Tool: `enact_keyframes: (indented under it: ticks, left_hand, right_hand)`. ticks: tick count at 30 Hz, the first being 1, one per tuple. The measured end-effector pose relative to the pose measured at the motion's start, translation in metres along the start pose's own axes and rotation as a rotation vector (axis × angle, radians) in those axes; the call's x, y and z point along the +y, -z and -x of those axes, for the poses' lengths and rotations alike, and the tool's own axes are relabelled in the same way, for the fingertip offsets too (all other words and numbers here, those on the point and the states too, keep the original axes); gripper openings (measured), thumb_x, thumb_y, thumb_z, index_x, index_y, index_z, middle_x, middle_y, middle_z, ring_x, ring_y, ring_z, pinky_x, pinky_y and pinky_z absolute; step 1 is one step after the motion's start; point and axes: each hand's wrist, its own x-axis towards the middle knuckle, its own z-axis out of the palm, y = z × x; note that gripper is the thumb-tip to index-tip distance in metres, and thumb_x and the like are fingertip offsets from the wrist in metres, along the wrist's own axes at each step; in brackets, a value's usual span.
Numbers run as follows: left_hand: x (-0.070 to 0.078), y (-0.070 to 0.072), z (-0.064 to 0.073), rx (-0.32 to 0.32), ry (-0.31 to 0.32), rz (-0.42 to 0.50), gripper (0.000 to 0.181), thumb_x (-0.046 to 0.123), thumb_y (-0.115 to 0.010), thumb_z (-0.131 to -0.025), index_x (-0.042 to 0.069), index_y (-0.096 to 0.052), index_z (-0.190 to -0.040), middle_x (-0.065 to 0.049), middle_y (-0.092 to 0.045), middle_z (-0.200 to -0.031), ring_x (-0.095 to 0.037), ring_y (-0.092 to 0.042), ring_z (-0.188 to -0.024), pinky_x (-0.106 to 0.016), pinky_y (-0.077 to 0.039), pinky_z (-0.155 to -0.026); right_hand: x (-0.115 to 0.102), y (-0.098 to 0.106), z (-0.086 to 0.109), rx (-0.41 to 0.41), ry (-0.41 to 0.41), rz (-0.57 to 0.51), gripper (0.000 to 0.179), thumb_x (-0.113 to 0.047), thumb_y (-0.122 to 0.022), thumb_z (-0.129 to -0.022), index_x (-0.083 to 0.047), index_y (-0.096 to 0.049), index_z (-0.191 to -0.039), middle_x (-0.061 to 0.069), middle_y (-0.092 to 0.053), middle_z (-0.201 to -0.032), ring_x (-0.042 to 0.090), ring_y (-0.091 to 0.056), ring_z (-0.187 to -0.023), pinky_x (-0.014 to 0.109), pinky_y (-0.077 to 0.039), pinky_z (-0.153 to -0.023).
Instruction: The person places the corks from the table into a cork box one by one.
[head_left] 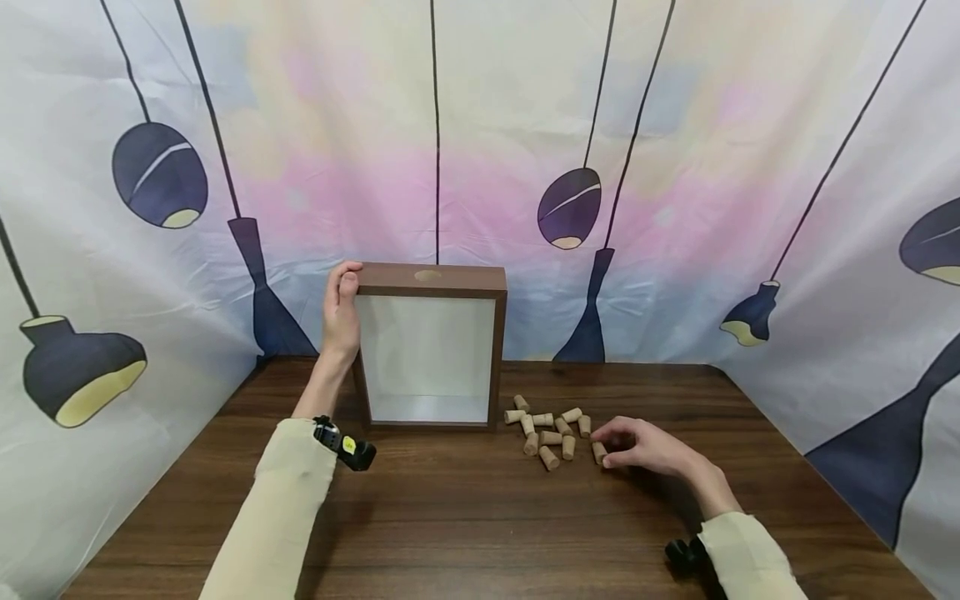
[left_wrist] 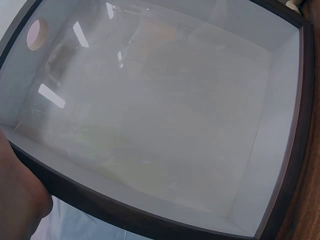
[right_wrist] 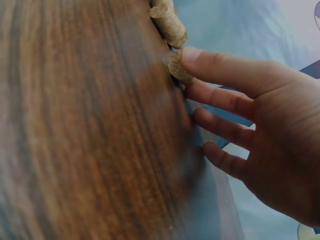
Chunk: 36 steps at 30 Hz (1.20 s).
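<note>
A brown shadow box frame (head_left: pixel 431 280) with a clear front, white inside and a round hole in its top edge stands upright on the table. My left hand (head_left: pixel 342 312) grips its upper left corner; in the left wrist view part of that hand (left_wrist: pixel 22 192) shows beside the dark rim (left_wrist: pixel 100 212). Several cork stoppers (head_left: pixel 551 437) lie loosely heaped to the right of the frame. At the right end of the heap, my right hand (head_left: pixel 648 448) pinches one cork (head_left: pixel 598 452) between thumb and forefinger, low at the tabletop. The other fingers are spread in the right wrist view.
Under everything is a dark wood-grain table (head_left: pixel 480 517). A cloth backdrop (head_left: pixel 480 167) printed with hanging lamps rises behind the table and at both sides. Each wrist wears a small black camera, the left one (head_left: pixel 352 450) close below the frame's corner.
</note>
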Motion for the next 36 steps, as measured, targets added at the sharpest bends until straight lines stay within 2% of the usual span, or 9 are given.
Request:
enact_keyframes:
  ticks: [6, 13, 21, 28, 36]
  left_hand:
    - [0.0, 0.001, -0.001, -0.001, -0.022, -0.003, 0.046, 0.027, -0.039, -0.108, -0.009, -0.045, -0.135, -0.022, -0.042, -0.144, -0.011, -0.04, -0.129, -0.033, -0.027, -0.11]
    - [0.001, 0.003, -0.005, 0.021, -0.041, -0.008, 0.041, 0.024, -0.039, -0.107, -0.007, -0.048, -0.134, -0.011, -0.047, -0.138, -0.011, -0.042, -0.126, -0.033, -0.028, -0.109]
    - [0.0, 0.002, 0.002, 0.001, -0.031, -0.031, 0.042, 0.023, -0.038, -0.107, -0.006, -0.047, -0.136, -0.025, -0.041, -0.146, -0.026, -0.04, -0.134, -0.042, -0.028, -0.111]
    - [0.001, 0.001, 0.006, 0.002, -0.036, -0.043, 0.041, 0.021, -0.038, -0.107, -0.007, -0.047, -0.135, -0.025, -0.041, -0.147, -0.031, -0.038, -0.137, -0.044, -0.027, -0.111]
    - [0.004, 0.003, 0.003, -0.009, -0.03, -0.039, 0.04, 0.02, -0.037, -0.107, -0.006, -0.046, -0.136, -0.024, -0.04, -0.148, -0.032, -0.037, -0.138, -0.047, -0.027, -0.112]
  right_hand:
    - [0.0, -0.002, -0.003, 0.013, -0.005, 0.013, 0.035, -0.029, -0.075, -0.089, -0.013, -0.068, -0.12, -0.001, -0.065, -0.107, 0.004, -0.056, -0.089, 0.024, -0.048, -0.076]
    - [-0.002, -0.002, -0.009, 0.028, -0.005, 0.017, 0.034, -0.029, -0.074, -0.09, -0.014, -0.068, -0.12, -0.001, -0.065, -0.106, 0.005, -0.057, -0.09, 0.025, -0.048, -0.077]
    - [-0.004, -0.003, 0.0, 0.025, -0.028, 0.011, 0.035, -0.029, -0.075, -0.089, -0.012, -0.068, -0.119, 0.001, -0.065, -0.105, 0.005, -0.057, -0.089, 0.025, -0.049, -0.076]
    - [-0.008, 0.004, 0.006, 0.089, 0.0, 0.009, 0.033, -0.027, -0.075, -0.089, -0.012, -0.068, -0.117, 0.001, -0.065, -0.104, 0.005, -0.059, -0.088, 0.025, -0.05, -0.074]
    - [-0.019, 0.007, 0.0, 0.156, 0.037, 0.041, 0.033, -0.029, -0.075, -0.089, -0.014, -0.068, -0.117, -0.002, -0.064, -0.105, 0.006, -0.059, -0.089, 0.025, -0.05, -0.076]
